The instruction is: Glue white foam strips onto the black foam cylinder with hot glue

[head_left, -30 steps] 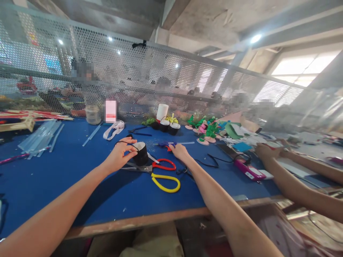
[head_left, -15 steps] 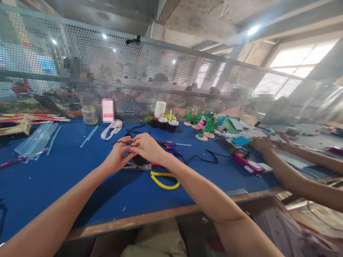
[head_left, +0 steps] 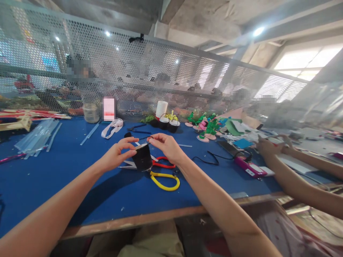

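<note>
Black cup (head_left: 142,158), one, pale-lined, slightly tilted, over the blades of the scissors near the front middle of the desk (head_left: 102,203); whether its base touches them cannot be told. Black cord (head_left: 146,137), thin, passing above the cup's mouth. Left hand (head_left: 114,157): grasping the cup at the left of its rim, thumb near side. Right hand (head_left: 168,148): thumb and fingertips pinching the cord at the right of the rim.

Scissors (head_left: 163,175), one pair, lying beneath and behind the cup; one handle loop red, one yellow, both to the right. Clear stick (head_left: 185,145), one, just beyond the right hand. Black cable (head_left: 206,160), lying in bends to the right, near a purple box (head_left: 250,168).

Farther back: pliers (head_left: 135,127), dark; white ribbon (head_left: 112,127), looped, near a phone (head_left: 108,109) with pink screen; glass jar (head_left: 91,112), left of the phone. Two small black pots (head_left: 173,125), white-lined, with arched handles, before a white cylinder (head_left: 162,110). Green figures (head_left: 211,128), several, on pink bases. Left side: translucent sticks (head_left: 37,137), in a loose bundle. Far right: co-worker's hands (head_left: 268,146), among papers; detail blurred.
</note>
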`<state>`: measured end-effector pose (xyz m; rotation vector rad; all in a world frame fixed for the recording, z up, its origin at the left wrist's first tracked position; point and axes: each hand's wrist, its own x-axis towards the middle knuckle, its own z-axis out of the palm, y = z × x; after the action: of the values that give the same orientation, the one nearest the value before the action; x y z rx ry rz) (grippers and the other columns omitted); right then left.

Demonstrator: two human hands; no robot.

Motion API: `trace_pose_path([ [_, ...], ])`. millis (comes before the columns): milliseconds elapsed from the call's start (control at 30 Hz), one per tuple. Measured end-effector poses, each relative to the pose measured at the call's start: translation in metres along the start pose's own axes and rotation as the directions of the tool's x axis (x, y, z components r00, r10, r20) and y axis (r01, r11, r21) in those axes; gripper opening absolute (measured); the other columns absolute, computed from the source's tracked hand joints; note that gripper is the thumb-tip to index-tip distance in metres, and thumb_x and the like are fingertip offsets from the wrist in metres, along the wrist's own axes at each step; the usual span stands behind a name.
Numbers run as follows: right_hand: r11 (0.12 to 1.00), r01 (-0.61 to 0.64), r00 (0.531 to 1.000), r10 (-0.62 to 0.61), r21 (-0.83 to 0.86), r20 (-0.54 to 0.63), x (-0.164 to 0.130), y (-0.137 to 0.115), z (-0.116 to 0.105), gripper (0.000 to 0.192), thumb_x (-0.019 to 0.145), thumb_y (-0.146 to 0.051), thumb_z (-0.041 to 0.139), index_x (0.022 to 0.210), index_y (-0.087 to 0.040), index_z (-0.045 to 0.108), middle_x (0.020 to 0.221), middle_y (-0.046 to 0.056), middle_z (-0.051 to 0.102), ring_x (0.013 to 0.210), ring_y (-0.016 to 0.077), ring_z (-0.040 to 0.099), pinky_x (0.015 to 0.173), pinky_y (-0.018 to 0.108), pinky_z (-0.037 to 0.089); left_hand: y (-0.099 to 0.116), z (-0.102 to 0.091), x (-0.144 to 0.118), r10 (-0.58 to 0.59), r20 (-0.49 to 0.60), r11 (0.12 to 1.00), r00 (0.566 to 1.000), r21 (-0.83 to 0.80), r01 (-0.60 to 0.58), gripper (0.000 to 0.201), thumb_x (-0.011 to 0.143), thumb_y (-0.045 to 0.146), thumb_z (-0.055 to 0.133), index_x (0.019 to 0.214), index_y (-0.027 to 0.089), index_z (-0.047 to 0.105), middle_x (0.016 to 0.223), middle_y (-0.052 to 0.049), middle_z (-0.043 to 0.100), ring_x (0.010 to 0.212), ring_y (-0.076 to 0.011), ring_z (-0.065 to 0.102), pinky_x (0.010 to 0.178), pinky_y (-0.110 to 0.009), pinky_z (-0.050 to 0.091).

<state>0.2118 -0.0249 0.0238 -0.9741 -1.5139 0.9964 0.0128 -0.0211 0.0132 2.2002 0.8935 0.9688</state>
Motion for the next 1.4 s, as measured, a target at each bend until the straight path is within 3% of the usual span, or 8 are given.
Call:
trace_pose_path([
  [300, 0.997, -0.001, 1.000, 0.001, 0.082, -0.002, -0.012, 0.009, -0.005, 0.018, 0.064, -0.033, 0.064, 0.070, -0.016, 0.059, 0.077, 0.001, 0.064, 0.076, 0.0133, 0.056, 0.075, 0.029, 0.041, 0.011, -0.003, -0.001, -0.052, 0.103, 0.997, 0.993, -0.057, 0.058, 0.023, 0.076, 0.040, 0.051, 0.070, 0.018, 0.056, 0.124, -0.009, 0.050, 0.121, -0.0251, 0.037, 0.102, -0.044, 0.024],
  [433, 0.996, 0.026, 0.999, -0.029, 0.089, 0.026, -0.019, 0.005, -0.005, 0.017, 0.066, -0.033, 0.063, 0.070, -0.017, 0.058, 0.083, 0.002, 0.064, 0.081, 0.0141, 0.056, 0.077, 0.029, 0.041, 0.011, -0.004, -0.001, -0.054, 0.105, 0.998, 0.993, -0.033, 0.057, 0.023, 0.076, 0.039, 0.050, 0.071, 0.017, 0.056, 0.124, -0.010, 0.051, 0.122, -0.0254, 0.037, 0.102, -0.044, 0.023],
  [733, 0.999, 0.038, 0.999, -0.038, -0.012, 0.039, -0.020, 0.007, -0.007, 0.020, 0.067, -0.036, 0.061, 0.073, -0.018, 0.057, 0.075, 0.001, 0.062, 0.073, 0.0134, 0.055, 0.071, 0.028, 0.042, 0.009, -0.005, -0.002, -0.018, 0.093, 1.000, 0.995, 0.007, 0.018, 0.023, 0.077, 0.039, 0.049, 0.071, 0.018, 0.057, 0.125, -0.009, 0.049, 0.122, -0.0242, 0.037, 0.103, -0.045, 0.023],
  [1200, 0.995, 0.073, 0.994, -0.078, 0.069, 0.075, -0.019, 0.012, -0.003, 0.022, 0.068, -0.036, 0.060, 0.066, -0.019, 0.047, 0.084, 0.004, 0.065, 0.081, 0.0148, 0.058, 0.076, 0.030, 0.042, 0.015, -0.006, -0.003, 0.020, 0.130, 0.999, 0.991, -0.037, -0.015, 0.027, 0.077, 0.042, 0.049, 0.069, 0.018, 0.059, 0.127, -0.008, 0.046, 0.121, -0.0258, 0.037, 0.102, -0.044, 0.025],
  [1400, 0.995, 0.095, 0.992, -0.093, -0.013, 0.090, -0.018, 0.015, -0.002, 0.023, 0.069, -0.039, 0.060, 0.069, -0.019, 0.048, 0.081, 0.002, 0.064, 0.078, 0.0140, 0.058, 0.076, 0.030, 0.043, 0.013, -0.008, -0.003, 0.012, 0.154, 0.998, 0.988, -0.058, -0.003, 0.024, 0.077, 0.040, 0.050, 0.071, 0.018, 0.058, 0.130, -0.008, 0.045, 0.122, -0.0247, 0.037, 0.102, -0.043, 0.026],
])
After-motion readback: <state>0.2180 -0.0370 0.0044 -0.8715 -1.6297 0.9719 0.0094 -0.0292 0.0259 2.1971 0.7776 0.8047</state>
